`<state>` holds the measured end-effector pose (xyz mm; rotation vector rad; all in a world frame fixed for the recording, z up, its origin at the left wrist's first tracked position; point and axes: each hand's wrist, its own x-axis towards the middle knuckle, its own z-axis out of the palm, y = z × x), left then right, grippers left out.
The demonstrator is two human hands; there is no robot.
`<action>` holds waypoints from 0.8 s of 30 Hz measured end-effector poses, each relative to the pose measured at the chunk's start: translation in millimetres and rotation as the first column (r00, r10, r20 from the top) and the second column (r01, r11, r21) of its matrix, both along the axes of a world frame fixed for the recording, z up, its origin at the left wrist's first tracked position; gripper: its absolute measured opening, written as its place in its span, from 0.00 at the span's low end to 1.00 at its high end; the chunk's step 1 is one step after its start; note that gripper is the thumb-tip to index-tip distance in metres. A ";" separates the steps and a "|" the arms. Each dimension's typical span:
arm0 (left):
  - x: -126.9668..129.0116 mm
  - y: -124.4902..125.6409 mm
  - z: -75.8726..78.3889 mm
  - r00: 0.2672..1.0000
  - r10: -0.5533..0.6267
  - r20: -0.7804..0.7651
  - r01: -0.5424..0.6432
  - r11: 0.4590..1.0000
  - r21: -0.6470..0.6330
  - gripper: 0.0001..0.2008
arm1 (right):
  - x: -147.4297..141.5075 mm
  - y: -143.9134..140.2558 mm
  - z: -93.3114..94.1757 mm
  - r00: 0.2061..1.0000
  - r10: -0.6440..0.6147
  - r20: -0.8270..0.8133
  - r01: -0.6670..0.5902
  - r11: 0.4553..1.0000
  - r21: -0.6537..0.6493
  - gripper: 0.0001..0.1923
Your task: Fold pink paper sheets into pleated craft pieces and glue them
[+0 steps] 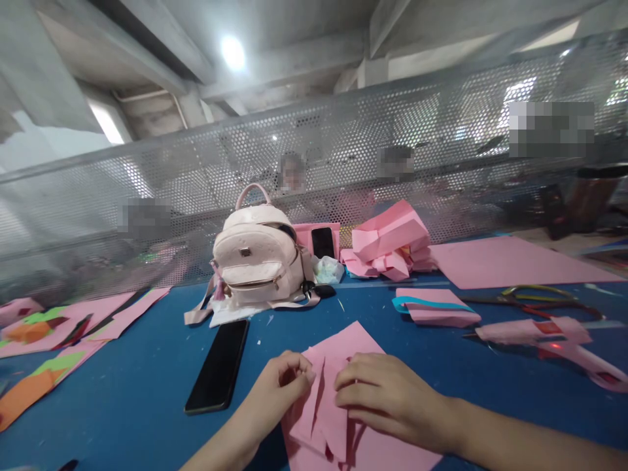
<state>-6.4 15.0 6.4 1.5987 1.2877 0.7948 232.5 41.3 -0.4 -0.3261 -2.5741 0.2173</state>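
Folded pink paper (338,399) lies in front of me on top of a larger pink sheet (360,338). My left hand (284,386) pinches the left side of the folded paper between thumb and fingers. From the right, my right hand (385,396) has its bent fingers over the folded paper's other side, gripping it; its thumb is hidden. Narrow gaps show between the upright folds. A black phone (217,367) lies left of my left hand. To the right are a pink glue gun (549,337) with a red light and a pair of scissors (534,299).
A pale backpack (260,261) stands behind the paper, against a perforated metal screen (191,170). Crumpled pink paper (390,239), a folded pink piece with a blue strip (436,307) and a flat pink sheet (520,260) lie along the back. Coloured paper cutouts (44,379) lie left. People sit beyond the screen.
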 end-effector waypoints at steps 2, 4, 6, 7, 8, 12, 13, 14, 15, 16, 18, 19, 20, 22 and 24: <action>-0.1 0.4 -1.0 1.000 -0.003 0.003 0.003 1.000 0.003 0.14 | 0.3 -0.9 0.0 1.000 0.004 -0.001 -0.004 1.000 -0.005 0.09; 1.1 0.1 -0.9 1.000 -0.009 0.000 0.009 1.000 0.011 0.13 | 0.8 -1.5 -0.2 1.000 -0.006 -0.001 0.006 1.000 -0.028 0.09; 3.5 -1.2 0.0 1.000 -0.027 -0.001 0.027 1.000 0.015 0.11 | 1.5 -1.3 -0.7 1.000 -0.030 -0.003 0.030 0.997 -0.078 0.08; 4.9 -2.1 0.5 0.999 -0.039 0.007 0.039 0.999 0.011 0.10 | 1.8 -0.9 -0.9 0.999 -0.045 -0.004 0.044 0.993 -0.111 0.08; 6.3 -3.1 0.7 0.999 -0.049 0.023 0.049 0.999 0.000 0.09 | 2.1 -0.3 -1.2 0.998 -0.057 -0.005 0.056 0.988 -0.145 0.08; 9.3 -5.8 -3.4 0.982 -0.059 0.177 0.070 0.996 -0.060 0.11 | 3.2 1.1 -1.3 0.995 -0.095 -0.022 0.087 0.963 -0.254 0.07; 9.3 -6.0 -5.8 0.973 -0.057 0.224 0.073 0.995 -0.063 0.12 | 3.3 1.2 -1.1 0.994 -0.101 -0.030 0.089 0.957 -0.275 0.07; 9.0 -6.1 -8.4 0.962 -0.055 0.267 0.074 0.995 -0.062 0.12 | 3.3 1.2 -0.9 0.994 -0.105 -0.041 0.089 0.951 -0.295 0.07; 8.6 -6.0 -11.1 0.951 -0.053 0.304 0.075 0.995 -0.061 0.14 | 3.2 1.3 -0.7 0.993 -0.105 -0.054 0.083 0.946 -0.312 0.07; 8.2 -5.8 -13.8 0.942 -0.051 0.332 0.076 0.995 -0.062 0.15 | 3.0 1.5 -0.6 0.992 -0.102 -0.070 0.074 0.943 -0.325 0.07; 7.5 -5.3 -18.2 0.930 -0.042 0.365 0.071 0.995 -0.067 0.17 | 2.5 2.2 -1.0 0.990 -0.094 -0.104 0.054 0.940 -0.336 0.07; 7.3 -5.1 -19.8 0.926 -0.038 0.375 0.069 0.995 -0.068 0.18 | 2.1 2.7 -1.5 0.989 -0.087 -0.119 0.042 0.941 -0.337 0.08; 7.1 -4.8 -21.1 0.923 -0.038 0.382 0.069 0.995 -0.067 0.18 | 1.8 3.3 -2.0 0.988 -0.078 -0.135 0.029 0.942 -0.334 0.09; 6.9 -4.1 -22.8 0.918 -0.044 0.395 0.072 0.996 -0.058 0.19 | 1.5 4.2 -3.2 0.984 -0.052 -0.168 -0.007 0.944 -0.329 0.10; 6.8 -3.2 -24.2 0.911 -0.045 0.410 0.074 0.996 -0.054 0.19 | 1.7 5.0 -4.2 0.978 -0.058 -0.202 -0.016 0.939 -0.345 0.10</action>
